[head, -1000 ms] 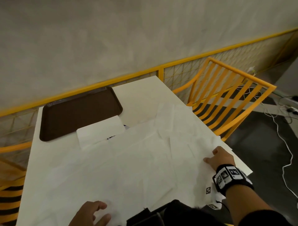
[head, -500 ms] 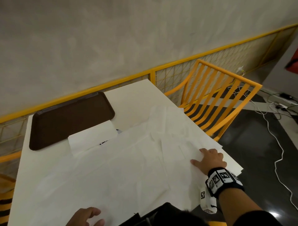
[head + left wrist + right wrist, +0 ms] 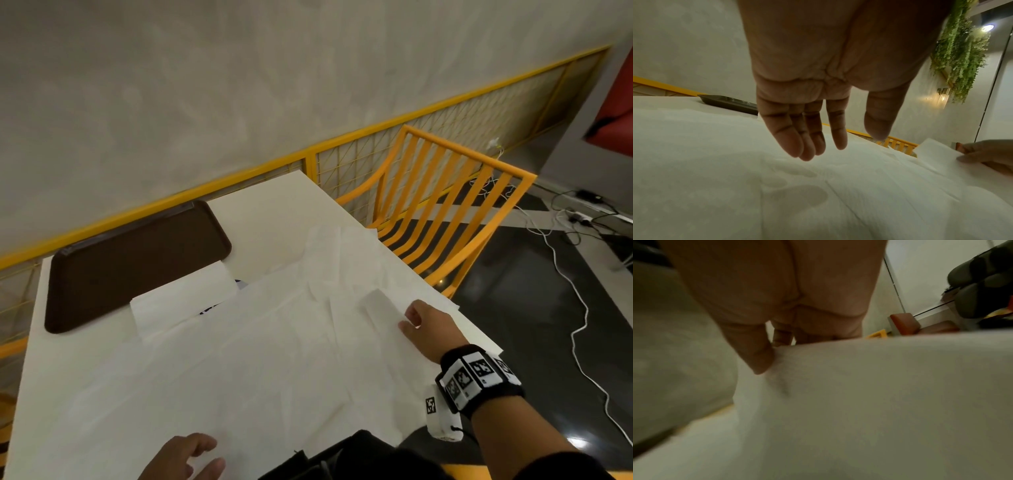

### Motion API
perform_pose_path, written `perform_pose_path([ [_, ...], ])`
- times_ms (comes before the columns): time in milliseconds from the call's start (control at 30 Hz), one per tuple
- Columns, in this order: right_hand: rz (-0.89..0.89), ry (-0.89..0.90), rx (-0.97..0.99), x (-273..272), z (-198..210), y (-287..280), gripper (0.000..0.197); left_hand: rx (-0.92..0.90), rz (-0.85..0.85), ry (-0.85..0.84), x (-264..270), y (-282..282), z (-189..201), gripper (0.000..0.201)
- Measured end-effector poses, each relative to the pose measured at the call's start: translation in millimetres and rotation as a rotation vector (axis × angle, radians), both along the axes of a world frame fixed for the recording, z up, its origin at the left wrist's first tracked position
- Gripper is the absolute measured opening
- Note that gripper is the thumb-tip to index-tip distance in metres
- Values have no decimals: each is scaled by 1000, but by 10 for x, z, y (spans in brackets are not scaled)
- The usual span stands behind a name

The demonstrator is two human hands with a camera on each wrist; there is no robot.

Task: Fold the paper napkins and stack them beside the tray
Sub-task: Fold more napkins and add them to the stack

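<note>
Head view: the right hand (image 3: 426, 329) pinches the edge of one paper napkin (image 3: 380, 306) at the right side of the white table (image 3: 274, 205), its corner lifted off the spread of unfolded napkins (image 3: 239, 359) that covers most of the surface. The left hand (image 3: 185, 457) hovers at the near edge, fingers relaxed, holding nothing. At the far left lies the brown tray (image 3: 102, 267), and one folded napkin (image 3: 181, 301) sits just beside it, overlapping its near rim. I judge the step to be picking up the next napkin to fold; next, the free hand should steady the sheet so the thin paper creases squarely and does not drag its neighbours.

Left wrist view: the left hand's fingers (image 3: 807, 139) hang loosely spread above the napkins, apart from them; the lifted napkin shows at far right.

Right wrist view: blurred, but the thumb (image 3: 756, 356) presses into bunched white paper.

An orange chair (image 3: 445, 212) stands right of the table, a yellow railing (image 3: 308, 161) and grey wall behind, cables on the dark floor.
</note>
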State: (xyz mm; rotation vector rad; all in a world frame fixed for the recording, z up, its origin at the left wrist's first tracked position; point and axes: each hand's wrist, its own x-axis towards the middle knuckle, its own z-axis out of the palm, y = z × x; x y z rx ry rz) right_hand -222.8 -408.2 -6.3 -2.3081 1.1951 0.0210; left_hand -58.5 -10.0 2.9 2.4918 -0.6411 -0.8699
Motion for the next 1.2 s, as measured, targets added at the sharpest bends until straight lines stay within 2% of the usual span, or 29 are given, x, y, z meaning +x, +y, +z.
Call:
perform_pose_path([
  [67,107,-88,75,80,223,89,12,-60,68,-18,10,-66,82,34],
  [100,153,-132,127,131,355,146,12,-66,82,-39,39,-101,97,26],
  [200,216,-335,395,297,739,350,15,-122,67,-7,151,-252,285,24],
  [267,250,-463,590,417,927,498,21,-253,73,3,230,-363,450,26],
  [333,301,-558,747,542,1047,657,26,-385,75,74,294,-479,632,32],
  [467,392,-682,1007,767,1188,929,17,-652,84,269,368,-676,867,74],
  [567,416,-729,1195,879,1260,1090,15,-859,109,503,379,-772,968,89],
  [633,409,-726,1215,953,1274,1149,29,-935,133,609,347,-803,1021,89],
  [667,406,-710,1190,991,1276,1178,34,-947,160,596,334,-813,1041,82],
  [767,355,-638,1085,1070,1253,1247,61,-959,269,457,332,-832,1078,65],
  [867,323,-604,1187,1098,1237,1288,86,-934,289,323,361,-786,1122,61],
  [967,373,-566,1223,1131,1233,1314,110,-893,267,204,396,-711,1209,57],
  [1067,411,-519,1191,1188,1252,1425,108,-934,216,196,381,-676,1329,48],
  [1133,408,-508,1183,1239,1283,1532,97,-952,185,180,365,-677,1399,37],
  [1200,398,-524,1151,1292,1312,1607,77,-978,195,145,369,-657,1458,35],
])
